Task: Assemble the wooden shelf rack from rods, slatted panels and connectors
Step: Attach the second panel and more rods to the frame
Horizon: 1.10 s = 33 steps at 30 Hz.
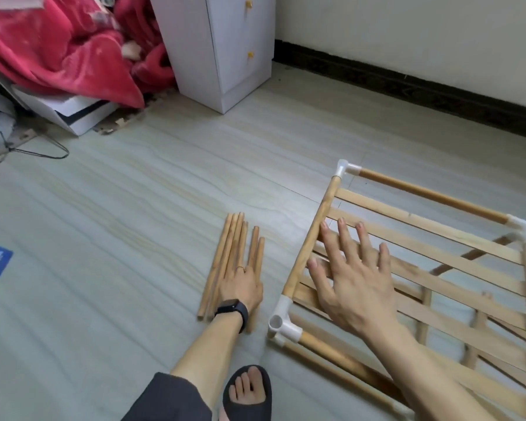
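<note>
A part-built wooden rack (431, 197) stands on the floor at the right, its rods joined by white plastic corner connectors (281, 322). A slatted panel (456, 256) lies across its top frame, and a second panel shows beneath. My right hand (351, 278) hovers over or rests on the slats near the left side rod, fingers spread. Several loose wooden rods (225, 259) lie side by side on the floor left of the rack. My left hand (242, 284), with a black watch and a ring, lies flat on these rods, fingers straight.
A white drawer cabinet (225, 50) stands at the back, with a red blanket (64, 53) and a white box (76, 112) to its left. A dark skirting board (422, 86) runs along the right wall. My sandalled foot (248, 390) is at the bottom.
</note>
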Available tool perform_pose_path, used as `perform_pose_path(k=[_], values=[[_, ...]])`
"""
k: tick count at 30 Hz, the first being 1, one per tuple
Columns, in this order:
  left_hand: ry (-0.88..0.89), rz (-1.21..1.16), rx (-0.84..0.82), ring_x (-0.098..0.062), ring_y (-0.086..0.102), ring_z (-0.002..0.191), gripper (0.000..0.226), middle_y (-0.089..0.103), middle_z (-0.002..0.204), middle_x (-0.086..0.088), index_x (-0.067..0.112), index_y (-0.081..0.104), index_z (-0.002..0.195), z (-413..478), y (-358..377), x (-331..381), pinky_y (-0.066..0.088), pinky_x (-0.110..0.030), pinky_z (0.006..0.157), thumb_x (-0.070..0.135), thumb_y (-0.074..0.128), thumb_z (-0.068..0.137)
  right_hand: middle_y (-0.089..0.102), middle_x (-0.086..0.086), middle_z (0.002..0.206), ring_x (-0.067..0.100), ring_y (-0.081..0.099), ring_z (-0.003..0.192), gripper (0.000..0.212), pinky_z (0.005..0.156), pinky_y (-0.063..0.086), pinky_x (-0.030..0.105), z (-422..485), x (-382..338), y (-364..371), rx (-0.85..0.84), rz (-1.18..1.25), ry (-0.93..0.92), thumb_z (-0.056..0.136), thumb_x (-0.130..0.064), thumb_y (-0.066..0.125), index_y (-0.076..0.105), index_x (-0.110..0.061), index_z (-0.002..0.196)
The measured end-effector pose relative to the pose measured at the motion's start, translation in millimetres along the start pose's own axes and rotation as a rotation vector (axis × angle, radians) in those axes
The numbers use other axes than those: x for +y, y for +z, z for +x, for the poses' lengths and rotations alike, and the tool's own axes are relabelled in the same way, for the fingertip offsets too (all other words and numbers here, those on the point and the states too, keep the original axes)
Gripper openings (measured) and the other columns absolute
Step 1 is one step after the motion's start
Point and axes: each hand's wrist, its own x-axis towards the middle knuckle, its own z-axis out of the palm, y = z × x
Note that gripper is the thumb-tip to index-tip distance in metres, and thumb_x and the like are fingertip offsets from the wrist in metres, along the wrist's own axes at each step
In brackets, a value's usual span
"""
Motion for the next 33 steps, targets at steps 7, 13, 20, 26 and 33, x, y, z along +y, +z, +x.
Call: perform_pose_path(k=[7, 13, 20, 26, 33], values=[[-0.04, 0.208, -0.112, -0.025, 0.066, 0.104, 0.026, 0.069, 0.108, -0.005, 0.012, 0.063, 0.116, 10, 19, 17, 0.051, -0.032, 0.075, 0.014, 0.045, 0.097, -0.009, -0.008, 0.17, 0.021, -0.017, 0.157, 0.07, 0.125, -0.005, 0.055, -1, -1, 2, 0.023, 0.022, 0.003, 0.096, -0.072, -0.003, -0.01, -0.045, 0.16], [-0.116, -0.325, -0.169, -0.024, 0.063, 0.084, 0.028, 0.065, 0.084, 0.001, 0.017, 0.065, 0.092, 13, -46, 10, 0.047, -0.026, 0.066, 0.045, 0.061, 0.088, -0.017, -0.01, 0.169, 0.02, -0.026, 0.154, 0.07, 0.124, -0.01, 0.053, -12, -6, -3, -0.001, 0.039, 0.006, 0.093, -0.074, -0.008, -0.018, -0.048, 0.157], [-0.034, -1.164, -0.151, -0.012, 0.07, 0.073, 0.023, 0.077, 0.1, -0.002, 0.016, 0.075, 0.084, -26, -181, 26, 0.048, -0.027, 0.067, 0.037, 0.068, 0.088, -0.021, -0.01, 0.168, 0.02, -0.033, 0.151, 0.066, 0.123, -0.012, 0.056, -24, -5, -12, -0.096, 0.061, -0.041, 0.093, -0.076, -0.005, -0.028, -0.052, 0.15], [0.233, -1.388, -0.203, -0.01, 0.067, 0.078, 0.031, 0.078, 0.096, 0.006, 0.016, 0.078, 0.099, -93, -247, 70, 0.047, -0.029, 0.073, 0.043, 0.065, 0.093, 0.054, -0.011, 0.141, 0.013, 0.058, 0.128, 0.096, 0.104, 0.05, 0.038, -30, -20, -77, 0.044, 0.807, 0.05, 0.084, -0.073, 0.059, 0.016, -0.035, 0.161], [0.519, -1.427, -0.115, -0.01, 0.069, 0.082, 0.029, 0.078, 0.099, 0.0, 0.015, 0.072, 0.111, -151, -266, 120, 0.053, -0.031, 0.076, 0.037, 0.069, 0.093, 0.076, 0.008, 0.096, 0.015, 0.066, 0.064, 0.03, 0.06, 0.055, 0.026, -54, 0, -146, 0.388, 1.806, 0.302, 0.096, -0.038, 0.065, 0.073, -0.014, 0.111]])
